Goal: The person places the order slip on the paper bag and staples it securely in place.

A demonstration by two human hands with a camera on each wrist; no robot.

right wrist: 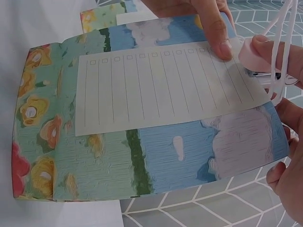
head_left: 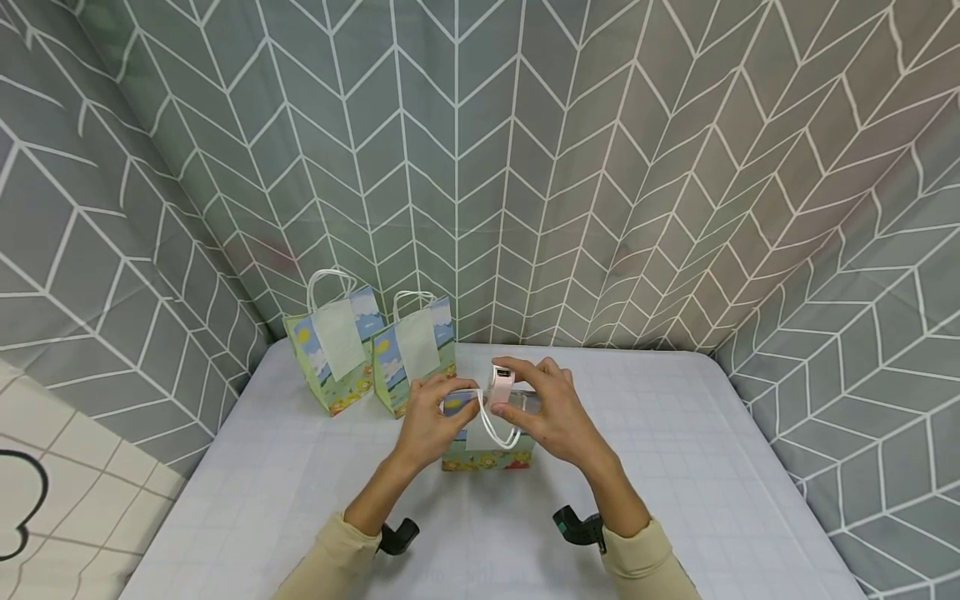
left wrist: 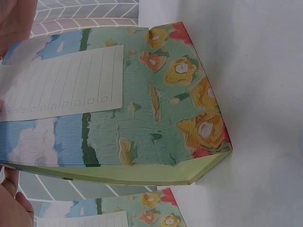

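A small paper gift bag (head_left: 457, 462) printed with flowers and sky stands upright before me, its white cord handles (head_left: 489, 431) flopped over the front. On its front face lies a pale lined note (right wrist: 161, 92) with a row of checkboxes. My left hand (head_left: 433, 419) pinches the bag's top rim and the note's upper edge, thumb flat on the note. Between thumb and fingers of my right hand (head_left: 557, 413) is a small pink stapler (head_left: 502, 392), held at the rim close to the note's top edge. In the right wrist view the handles partly cover the stapler.
Two matching gift bags (head_left: 330, 354) stand at the back left, each with a note on its front and handles up. The white-covered table (head_left: 645, 433) ends at a patterned grey curtain (head_left: 570, 208) behind. A black wrist camera (head_left: 399, 537) hangs under my left sleeve.
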